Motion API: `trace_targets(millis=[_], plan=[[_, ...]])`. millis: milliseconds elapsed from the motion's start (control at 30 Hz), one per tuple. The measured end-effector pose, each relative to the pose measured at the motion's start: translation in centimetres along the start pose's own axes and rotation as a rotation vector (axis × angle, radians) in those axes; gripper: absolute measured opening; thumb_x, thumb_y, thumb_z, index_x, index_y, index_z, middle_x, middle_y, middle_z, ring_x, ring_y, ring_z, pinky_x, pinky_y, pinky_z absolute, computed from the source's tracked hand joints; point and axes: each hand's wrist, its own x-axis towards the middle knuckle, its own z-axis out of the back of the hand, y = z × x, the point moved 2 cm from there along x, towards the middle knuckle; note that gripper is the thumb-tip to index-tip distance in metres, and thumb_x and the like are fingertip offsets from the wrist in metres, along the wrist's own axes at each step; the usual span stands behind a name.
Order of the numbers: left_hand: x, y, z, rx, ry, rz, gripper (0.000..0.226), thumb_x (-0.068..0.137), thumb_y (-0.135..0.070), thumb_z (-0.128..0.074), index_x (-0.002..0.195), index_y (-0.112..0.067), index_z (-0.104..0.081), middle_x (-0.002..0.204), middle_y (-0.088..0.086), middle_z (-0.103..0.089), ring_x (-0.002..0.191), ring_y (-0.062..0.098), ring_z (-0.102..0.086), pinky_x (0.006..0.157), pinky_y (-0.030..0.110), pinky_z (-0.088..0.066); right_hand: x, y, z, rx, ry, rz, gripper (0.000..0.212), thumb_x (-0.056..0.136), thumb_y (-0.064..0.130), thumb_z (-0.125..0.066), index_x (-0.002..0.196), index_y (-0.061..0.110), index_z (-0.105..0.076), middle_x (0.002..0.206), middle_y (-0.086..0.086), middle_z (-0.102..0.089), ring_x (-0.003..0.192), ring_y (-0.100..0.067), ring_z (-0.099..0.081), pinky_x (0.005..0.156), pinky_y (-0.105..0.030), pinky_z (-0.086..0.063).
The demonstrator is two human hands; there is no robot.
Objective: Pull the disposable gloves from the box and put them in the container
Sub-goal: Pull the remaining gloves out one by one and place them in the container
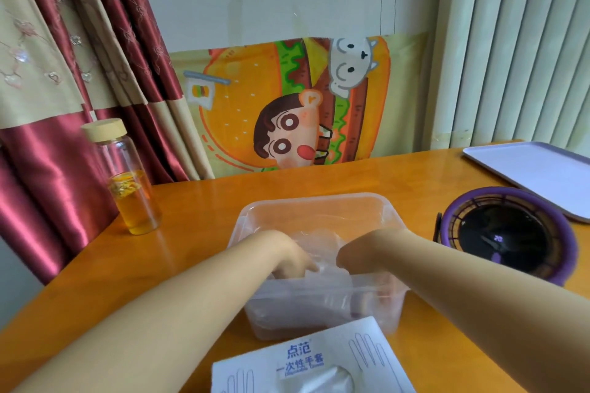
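1. Reaching down over the near rim, the left hand (292, 260) has its fingers bent into the clear plastic container (313, 204). They touch the crumpled film of the disposable gloves (319, 293). Motion blur hides whether they pinch the film or only press it.
2. The right hand (357, 254) dips into the same container from the right. Its wrist is bent and its fingers show only as a pinkish smear through the cloudy near wall. How wide it is, or whether it holds any film, cannot be told.
3. The gloves lie as a loose transparent heap in the near half of the container, under both hands.
4. The container stands in the middle of the orange table (198, 201), just behind the glove box (306, 357) at the near edge.
5. The white box lies flat, printed in blue with "点范" above "一次性手套". Outline drawings of hands flank the words, and clear film shows in its oval opening.
6. A glass bottle (134, 188) with a pale lid, holding amber liquid, stands at the table's left edge.
7. A purple-rimmed round fan (507, 233) sits near the right edge; its small lit digits are too tiny to read.
8. A lavender tray (536, 172) lies at the far right corner.
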Motion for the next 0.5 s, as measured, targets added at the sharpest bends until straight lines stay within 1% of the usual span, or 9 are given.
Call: trace_targets(millis=[33, 67, 133, 200, 267, 333, 367, 433, 500], plan=[[-0.8, 0.0, 0.3, -0.022, -0.047, -0.003, 0.058, 0.101, -0.016, -0.042, 0.153, -0.028, -0.019, 0.159, 0.000, -0.019, 0.144, 0.025, -0.023, 0.115, 0.039, -0.026, -0.8, 0.1, 0.3, 0.028, -0.032, -0.007, 0.043, 0.097, 0.019, -0.045, 0.136, 0.001, -0.044, 0.135, -0.013, -0.050, 0.120, -0.029, -0.051, 0.103, -0.039, -0.041], [-1.6, 0.3, 0.8, -0.060, -0.112, -0.008, 0.055, 0.101, -0.024, -0.044, 0.152, -0.026, -0.023, 0.157, 0.001, -0.026, 0.142, 0.024, -0.028, 0.114, 0.037, -0.027, -1.8, 0.1, 0.9, 0.063, -0.090, -0.009, 0.050, 0.094, 0.026, -0.055, 0.137, 0.004, -0.044, 0.133, -0.013, -0.053, 0.118, -0.029, -0.054, 0.100, -0.040, -0.045], [-3.7, 1.0, 1.4, -0.205, -0.280, -0.013, 0.061, 0.096, -0.036, -0.054, 0.150, -0.025, -0.029, 0.152, -0.002, -0.036, 0.135, 0.019, -0.040, 0.110, 0.032, -0.033, -4.2, -0.2, 2.1, 0.177, -0.266, 0.012, 0.057, 0.087, 0.030, -0.065, 0.137, 0.011, -0.045, 0.120, -0.009, -0.063, 0.102, -0.024, -0.063, 0.086, -0.034, -0.052], [-6.4, 1.6, 1.5, -0.431, -0.480, -0.044, 0.058, 0.091, -0.038, -0.062, 0.144, -0.027, -0.040, 0.143, -0.006, -0.047, 0.123, 0.013, -0.051, 0.102, 0.029, -0.042, -7.5, 0.3, 3.6, 0.234, -0.546, 0.091, 0.040, 0.087, 0.028, -0.066, 0.125, 0.018, -0.058, 0.105, 0.001, -0.067, 0.091, -0.016, -0.061, 0.077, -0.023, -0.049], [-9.0, 1.6, 0.8, -0.623, -0.726, -0.105, 0.040, 0.091, -0.032, -0.064, 0.129, -0.028, -0.055, 0.125, -0.011, -0.059, 0.108, 0.006, -0.058, 0.093, 0.024, -0.048, -10.8, 1.3, 4.0, 0.295, -0.738, 0.210, 0.019, 0.087, 0.024, -0.065, 0.105, 0.021, -0.069, 0.086, 0.012, -0.063, 0.081, -0.009, -0.060, 0.064, -0.009, -0.042], [-11.5, 0.9, -0.2, -0.740, -0.940, -0.157, 0.019, 0.092, -0.025, -0.062, 0.111, -0.025, -0.064, 0.103, -0.011, -0.065, 0.092, 0.001, -0.061, 0.082, 0.014, -0.048, -13.1, 2.7, 3.2, 0.331, -0.747, 0.314, 0.010, 0.086, 0.023, -0.065, 0.095, 0.024, -0.071, 0.076, 0.020, -0.060, 0.071, -0.001, -0.059, 0.063, -0.005, -0.043], [-12.7, 0.4, -1.0, -0.799, -0.991, -0.178, 0.012, 0.092, -0.021, -0.062, 0.103, -0.023, -0.065, 0.094, -0.009, -0.067, 0.084, 0.001, -0.062, 0.074, 0.009, -0.046, -13.8, 3.6, 2.3, 0.326, -0.685, 0.354, 0.010, 0.086, 0.025, -0.066, 0.095, 0.025, -0.071, 0.078, 0.019, -0.064, 0.072, 0.001, -0.060, 0.067, -0.006, -0.045], [-14.4, -0.8, -2.7, -0.867, -0.994, -0.217, 0.005, 0.091, -0.018, -0.063, 0.093, -0.021, -0.066, 0.081, -0.005, -0.068, 0.073, 0.001, -0.063, 0.064, 0.008, -0.045, -14.5, 5.1, 0.1, 0.297, -0.530, 0.409, 0.017, 0.087, 0.031, -0.066, 0.103, 0.027, -0.069, 0.093, 0.014, -0.069, 0.078, 0.002, -0.061, 0.071, -0.008, -0.048], [-15.1, -1.7, -4.3, -0.852, -0.911, -0.237, 0.005, 0.091, -0.018, -0.064, 0.088, -0.023, -0.066, 0.077, -0.007, -0.068, 0.069, -0.001, -0.063, 0.064, 0.012, -0.047, -14.3, 6.0, -2.0, 0.256, -0.454, 0.427, 0.023, 0.088, 0.034, -0.065, 0.110, 0.027, -0.066, 0.102, 0.013, -0.068, 0.078, 0.003, -0.057, 0.063, -0.006, -0.043]])
